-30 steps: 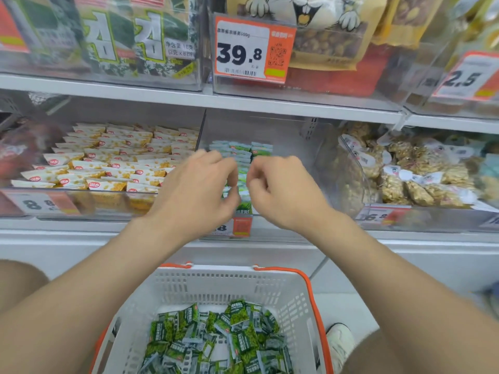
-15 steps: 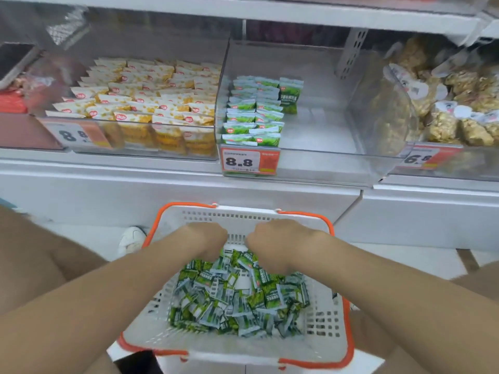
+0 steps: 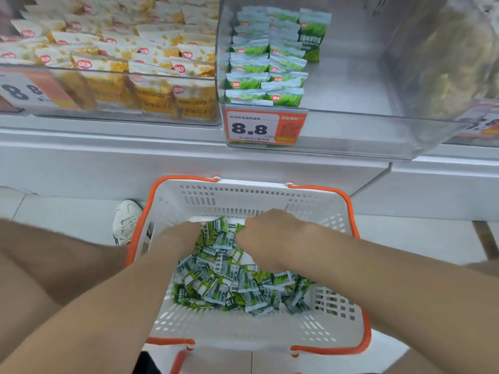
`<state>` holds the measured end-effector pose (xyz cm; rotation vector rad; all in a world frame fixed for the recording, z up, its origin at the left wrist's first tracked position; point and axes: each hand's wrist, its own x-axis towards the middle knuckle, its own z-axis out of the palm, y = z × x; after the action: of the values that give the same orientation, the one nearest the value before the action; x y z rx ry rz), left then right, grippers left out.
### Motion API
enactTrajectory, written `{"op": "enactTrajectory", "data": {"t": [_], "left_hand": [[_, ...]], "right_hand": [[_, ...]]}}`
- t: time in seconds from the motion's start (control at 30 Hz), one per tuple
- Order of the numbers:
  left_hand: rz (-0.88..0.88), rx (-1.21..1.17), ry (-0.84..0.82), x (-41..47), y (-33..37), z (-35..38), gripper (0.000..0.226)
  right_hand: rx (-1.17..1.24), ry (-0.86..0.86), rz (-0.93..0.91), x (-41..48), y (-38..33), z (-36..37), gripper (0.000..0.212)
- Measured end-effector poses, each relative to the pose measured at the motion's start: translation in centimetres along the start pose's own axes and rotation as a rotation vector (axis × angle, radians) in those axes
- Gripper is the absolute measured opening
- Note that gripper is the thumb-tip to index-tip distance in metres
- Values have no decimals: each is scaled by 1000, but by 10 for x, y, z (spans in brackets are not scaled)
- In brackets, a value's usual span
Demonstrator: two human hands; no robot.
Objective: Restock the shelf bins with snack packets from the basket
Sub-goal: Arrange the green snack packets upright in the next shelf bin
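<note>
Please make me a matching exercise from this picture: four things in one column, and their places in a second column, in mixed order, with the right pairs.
1 basket
2 yellow packets
3 price tag
4 white shoe

a on the front of the middle bin
b on the floor, left of the basket
c in the left bin
d below the shelf, holding green packets

Pairs: 1-d, 2-c, 3-a, 4-b
</note>
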<state>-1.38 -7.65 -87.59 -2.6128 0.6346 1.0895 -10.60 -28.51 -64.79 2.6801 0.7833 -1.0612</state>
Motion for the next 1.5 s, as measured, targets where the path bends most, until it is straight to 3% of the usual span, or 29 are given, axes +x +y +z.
{"op": "enactTrajectory", "data": {"t": [0.3,0.43,0.57,0.63,0.77,0.8,0.9,0.97,1.07,1.17,1.33,1.5], "left_hand": [[16,136,26,0,12,7,42],[42,-84,49,-5,14,-16,4],[198,-337,90,-20,29,-52,30],[296,-418,134,-38,42,-76,30],[492,-504,207,-77,69,-122,14],[539,-524,231,-90,76,-134,17],[614,-654,259,-123,90,-162,21],[661,-781,250,-147,95,-180,21],[701,-894,380,-174,96,-204,17],[683,-1078,469,-194,96,-222,37],[653,-1377,634,-209,97,-245,38],[648,-1439,829,-218,109,-259,26]], "right_hand": [[-6,16,6,-3,-2,1,17],[-3,20,45,-11,2,-2,29],[10,39,86,-26,10,-11,26],[14,50,116,-36,15,-17,16],[98,134,196,-56,29,-23,14],[137,168,217,-62,32,-25,9],[283,267,271,-75,46,-30,31],[362,366,265,-82,53,-32,34],[522,521,298,-95,63,-37,35],[765,655,344,-114,71,-44,31],[1512,765,239,-128,78,-57,31],[1708,803,93,-137,80,-69,36]]}}
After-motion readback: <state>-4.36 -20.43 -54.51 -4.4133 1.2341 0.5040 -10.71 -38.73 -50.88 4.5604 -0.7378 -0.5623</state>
